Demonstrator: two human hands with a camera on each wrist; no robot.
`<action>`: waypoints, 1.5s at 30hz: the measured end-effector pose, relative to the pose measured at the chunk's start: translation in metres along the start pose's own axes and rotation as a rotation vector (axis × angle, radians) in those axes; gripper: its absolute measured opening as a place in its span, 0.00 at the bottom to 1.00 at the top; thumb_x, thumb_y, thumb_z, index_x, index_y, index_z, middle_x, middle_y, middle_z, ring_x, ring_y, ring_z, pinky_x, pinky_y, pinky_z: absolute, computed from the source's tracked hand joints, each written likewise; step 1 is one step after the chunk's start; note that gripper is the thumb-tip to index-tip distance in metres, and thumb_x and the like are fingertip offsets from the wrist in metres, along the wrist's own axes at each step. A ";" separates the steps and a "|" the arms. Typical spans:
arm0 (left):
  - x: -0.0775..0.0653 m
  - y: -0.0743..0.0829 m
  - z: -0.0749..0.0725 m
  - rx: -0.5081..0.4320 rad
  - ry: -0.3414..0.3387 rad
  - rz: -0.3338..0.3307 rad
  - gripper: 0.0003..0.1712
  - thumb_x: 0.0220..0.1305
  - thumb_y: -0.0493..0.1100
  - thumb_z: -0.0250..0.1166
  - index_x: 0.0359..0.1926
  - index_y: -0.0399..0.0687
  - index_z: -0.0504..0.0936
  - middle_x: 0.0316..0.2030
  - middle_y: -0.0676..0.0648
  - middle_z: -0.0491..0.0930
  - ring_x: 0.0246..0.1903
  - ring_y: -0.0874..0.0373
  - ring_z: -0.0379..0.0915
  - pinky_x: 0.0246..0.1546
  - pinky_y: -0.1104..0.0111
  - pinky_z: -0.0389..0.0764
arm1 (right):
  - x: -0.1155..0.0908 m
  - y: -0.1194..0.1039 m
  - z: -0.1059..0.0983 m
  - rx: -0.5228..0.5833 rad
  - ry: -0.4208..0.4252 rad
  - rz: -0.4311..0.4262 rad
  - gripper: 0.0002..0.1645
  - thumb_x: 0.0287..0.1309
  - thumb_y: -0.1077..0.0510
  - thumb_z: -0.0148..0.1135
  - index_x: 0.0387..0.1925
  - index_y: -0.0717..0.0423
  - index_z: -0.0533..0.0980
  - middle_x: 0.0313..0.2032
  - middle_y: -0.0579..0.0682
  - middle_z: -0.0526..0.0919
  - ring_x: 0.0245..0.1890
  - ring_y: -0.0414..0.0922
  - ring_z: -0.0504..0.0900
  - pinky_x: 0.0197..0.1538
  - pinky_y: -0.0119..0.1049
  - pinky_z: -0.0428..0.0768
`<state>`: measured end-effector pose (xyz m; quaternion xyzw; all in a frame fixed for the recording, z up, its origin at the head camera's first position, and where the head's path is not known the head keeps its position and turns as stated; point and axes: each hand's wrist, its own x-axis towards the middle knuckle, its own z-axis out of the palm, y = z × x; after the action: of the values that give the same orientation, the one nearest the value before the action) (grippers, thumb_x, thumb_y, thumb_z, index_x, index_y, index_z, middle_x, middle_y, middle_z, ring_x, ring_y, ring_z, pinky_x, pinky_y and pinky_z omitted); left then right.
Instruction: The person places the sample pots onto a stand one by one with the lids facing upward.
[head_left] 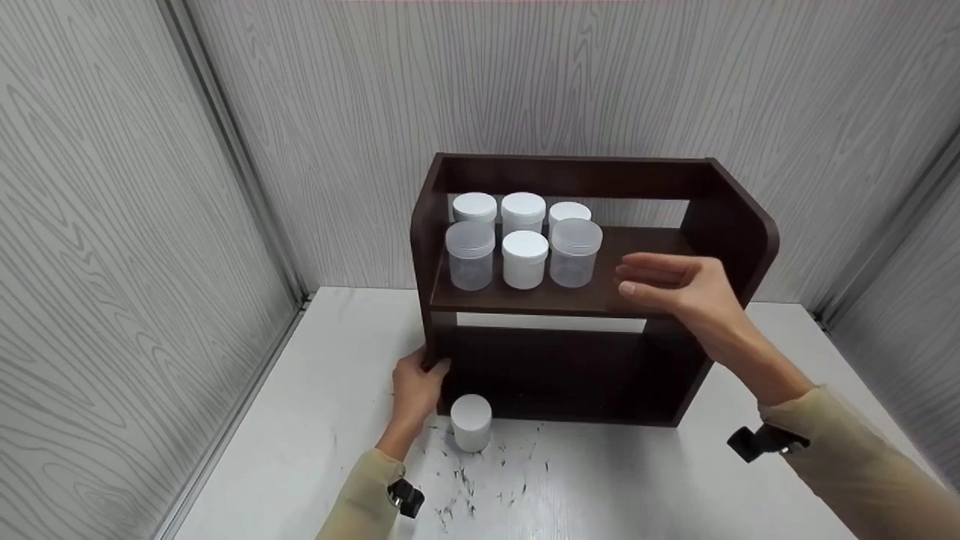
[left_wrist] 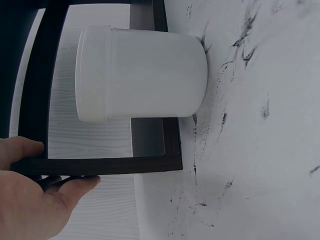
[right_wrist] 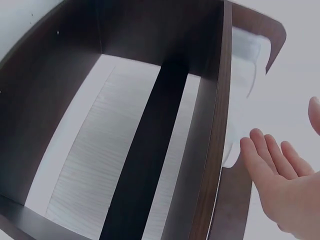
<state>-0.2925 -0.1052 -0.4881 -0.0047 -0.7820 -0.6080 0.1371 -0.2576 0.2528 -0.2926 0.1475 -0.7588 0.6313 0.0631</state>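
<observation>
A dark brown two-tier shelf [head_left: 525, 309] stands on the white table. My left hand [head_left: 417, 386] grips the edge of its left side panel, thumb on one face and fingers on the other. Just in front of the lower tier is a white lidded jar [head_left: 471, 431], upright on the table and large in the left wrist view. Three white jars [head_left: 523, 206] line the back of the upper tier. Before them stand a translucent jar [head_left: 471, 259], a white jar [head_left: 524, 262] and another translucent jar [head_left: 574, 259]. My right hand [head_left: 686, 292], fingers extended, hovers right of that last jar, holding nothing.
Dark scuff marks [head_left: 465, 487] streak the tabletop near the front jar. Grey wood-grain panels [head_left: 360, 90] enclose the table at the back and both sides. The shelf's right side panel [head_left: 739, 225] rises close by my right hand.
</observation>
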 end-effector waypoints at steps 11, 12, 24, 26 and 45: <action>-0.001 0.000 0.001 0.005 -0.009 -0.005 0.23 0.72 0.36 0.64 0.64 0.28 0.79 0.56 0.32 0.84 0.56 0.41 0.81 0.59 0.49 0.79 | -0.056 0.024 -0.001 -0.136 0.042 -0.018 0.22 0.58 0.64 0.79 0.54 0.65 0.85 0.48 0.59 0.90 0.47 0.46 0.90 0.50 0.34 0.85; -0.001 0.000 0.001 0.001 -0.012 -0.002 0.24 0.72 0.36 0.63 0.65 0.27 0.79 0.57 0.32 0.83 0.57 0.41 0.81 0.59 0.49 0.79 | -0.060 0.028 -0.002 -0.141 0.047 -0.015 0.22 0.57 0.64 0.79 0.54 0.65 0.85 0.48 0.59 0.90 0.47 0.46 0.90 0.50 0.33 0.85; 0.000 -0.001 0.001 -0.021 -0.016 -0.016 0.27 0.72 0.36 0.64 0.67 0.24 0.75 0.58 0.30 0.82 0.58 0.40 0.80 0.61 0.50 0.78 | -0.094 0.075 0.003 -0.122 0.074 0.065 0.22 0.57 0.65 0.80 0.52 0.66 0.85 0.48 0.61 0.89 0.45 0.45 0.90 0.51 0.34 0.85; 0.000 -0.001 0.001 -0.022 -0.007 -0.012 0.26 0.71 0.36 0.64 0.66 0.24 0.76 0.58 0.31 0.82 0.58 0.40 0.80 0.60 0.50 0.79 | -0.098 0.083 0.005 -0.116 0.071 0.080 0.21 0.57 0.65 0.79 0.52 0.66 0.85 0.48 0.61 0.89 0.45 0.45 0.90 0.51 0.35 0.85; 0.002 0.000 0.002 0.008 -0.010 -0.023 0.27 0.72 0.37 0.64 0.67 0.26 0.76 0.58 0.31 0.82 0.59 0.40 0.79 0.61 0.50 0.78 | -0.114 0.127 0.020 -0.142 -0.009 0.115 0.24 0.57 0.61 0.80 0.53 0.68 0.84 0.49 0.62 0.88 0.50 0.54 0.89 0.53 0.33 0.84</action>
<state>-0.2948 -0.1034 -0.4883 0.0020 -0.7851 -0.6064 0.1262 -0.1862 0.2700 -0.4479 0.1017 -0.8091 0.5778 0.0337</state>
